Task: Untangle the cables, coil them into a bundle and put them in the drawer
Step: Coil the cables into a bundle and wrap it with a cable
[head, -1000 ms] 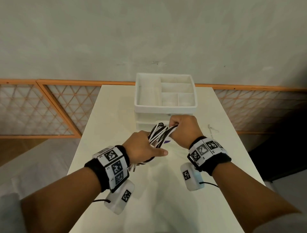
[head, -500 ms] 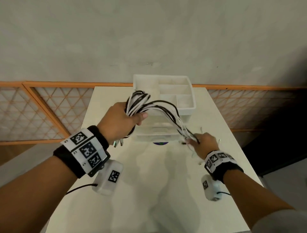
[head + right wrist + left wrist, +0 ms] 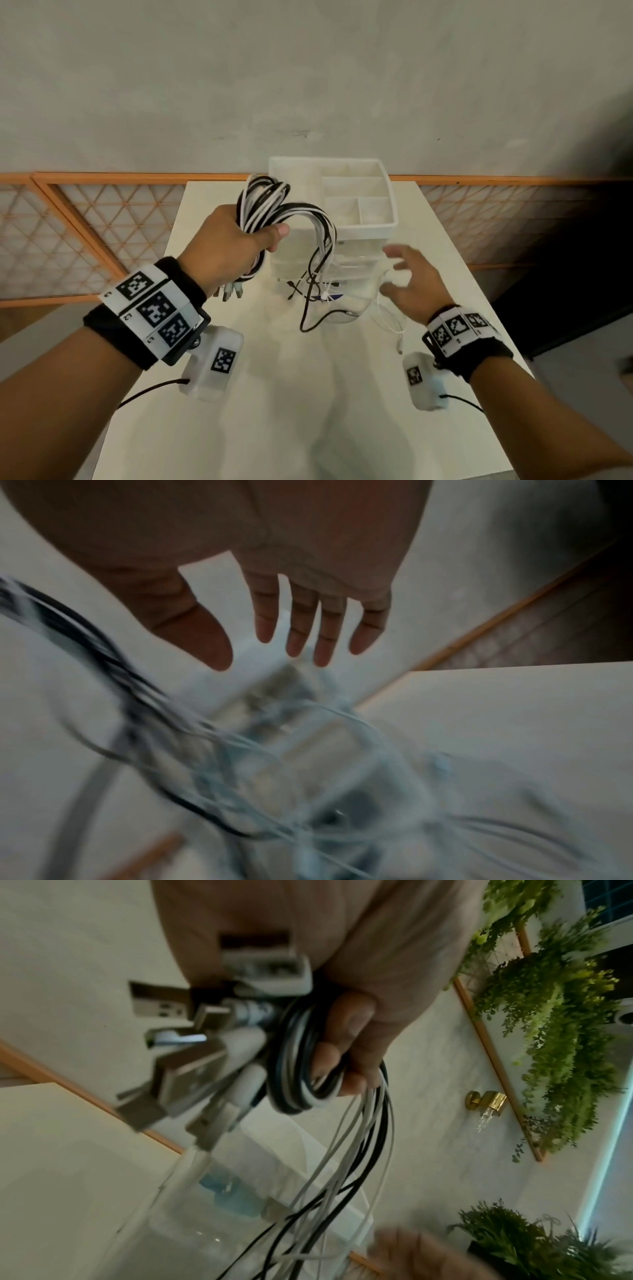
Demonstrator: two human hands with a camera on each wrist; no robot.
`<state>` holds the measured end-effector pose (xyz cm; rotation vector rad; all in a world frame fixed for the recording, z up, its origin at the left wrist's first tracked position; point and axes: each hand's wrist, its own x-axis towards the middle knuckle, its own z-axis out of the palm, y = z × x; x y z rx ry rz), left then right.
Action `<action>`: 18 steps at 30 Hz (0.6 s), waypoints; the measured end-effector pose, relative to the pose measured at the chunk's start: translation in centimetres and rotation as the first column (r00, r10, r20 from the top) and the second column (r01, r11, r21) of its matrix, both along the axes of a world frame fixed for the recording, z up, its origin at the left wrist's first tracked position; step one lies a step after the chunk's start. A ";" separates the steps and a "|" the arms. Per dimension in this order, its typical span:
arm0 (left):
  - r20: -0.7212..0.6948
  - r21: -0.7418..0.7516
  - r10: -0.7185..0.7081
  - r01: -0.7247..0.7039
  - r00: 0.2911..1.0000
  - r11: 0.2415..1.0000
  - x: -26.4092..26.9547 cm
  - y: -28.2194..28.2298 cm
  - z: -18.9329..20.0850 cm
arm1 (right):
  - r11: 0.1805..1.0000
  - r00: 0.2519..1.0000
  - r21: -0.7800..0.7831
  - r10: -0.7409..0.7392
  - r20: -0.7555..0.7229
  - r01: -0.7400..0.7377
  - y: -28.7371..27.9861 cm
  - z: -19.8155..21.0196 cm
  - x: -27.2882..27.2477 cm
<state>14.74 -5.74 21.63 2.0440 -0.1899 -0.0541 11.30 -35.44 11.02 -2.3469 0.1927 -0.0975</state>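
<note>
- Grey plaster wall (image 3: 308, 75) fills the back of my head view, with an orange-framed lattice panel (image 3: 61, 236) low along it.
- Below it I see the long white table (image 3: 274, 411), and at its far end the white plastic organiser with divided top tray (image 3: 373, 230).
- No brand or readable writing shows; I only make out black-and-white square marker tags on both wristbands (image 3: 152, 310).
- My left hand (image 3: 226, 246) is raised just left of the organiser, fingers (image 3: 346, 1031) and thumb curled round the bundle of black and white cables (image 3: 270, 209).
- Loops rise above the fist; loose strands arc over and hang to the table, and metal USB plugs (image 3: 185, 1074) stick out under the palm.
- My right hand (image 3: 416, 286) hovers near the hanging strands, fingers (image 3: 301, 626) spread and straight, holding nothing.
</note>
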 end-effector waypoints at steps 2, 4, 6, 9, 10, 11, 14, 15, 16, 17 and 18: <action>-0.030 0.022 -0.046 0.047 0.998 0.999 -0.5 -0.5 0.2 | 0.977 0.979 0.189 0.061 0.193 -0.098 2.9 3.9 0.7; -0.029 0.003 -0.076 0.076 0.997 0.997 -0.9 -1.0 0.6 | 0.951 0.960 0.247 0.119 0.255 -0.183 5.4 6.2 1.2; 0.002 -0.029 -0.066 0.066 0.998 0.997 -1.0 -1.1 0.9 | 0.939 0.954 0.264 0.152 0.259 -0.221 7.1 6.6 1.4; 0.028 -0.069 -0.028 0.030 0.999 0.997 -1.2 -0.8 1.0 | 0.924 0.962 0.302 0.179 0.207 -0.237 7.7 5.4 1.2; 0.025 -0.088 -0.012 0.015 1.000 0.996 -1.3 -0.7 0.9 | 0.931 0.966 0.283 0.183 0.182 -0.230 7.6 4.5 1.1; 0.021 -0.115 0.005 -0.002 1.000 0.993 -1.4 -0.6 0.8 | 0.951 0.972 0.226 0.179 0.155 -0.211 7.5 3.6 1.0; 0.032 -0.220 0.041 -0.033 0.999 0.975 -1.5 -0.6 0.8 | 0.990 0.994 0.089 0.106 0.017 -0.107 6.6 0.6 0.6; 0.034 -0.247 0.054 -0.044 0.998 0.968 -1.3 -0.6 0.8 | 0.991 0.993 0.093 0.104 -0.047 -0.099 6.2 -0.2 0.3; 0.030 -0.270 0.070 -0.060 0.997 0.961 -1.1 -0.6 0.9 | 0.992 0.988 0.075 0.113 -0.103 -0.106 5.9 -0.9 0.1; 0.021 -0.293 0.085 -0.075 0.996 0.953 -0.9 -0.6 0.9 | 0.993 0.983 0.040 0.119 -0.141 -0.115 5.5 -1.6 -0.2; 0.012 -0.313 0.094 -0.085 0.996 0.946 -0.8 -0.6 0.8 | 0.993 0.979 -0.011 0.115 -0.170 -0.118 5.1 -2.1 -0.3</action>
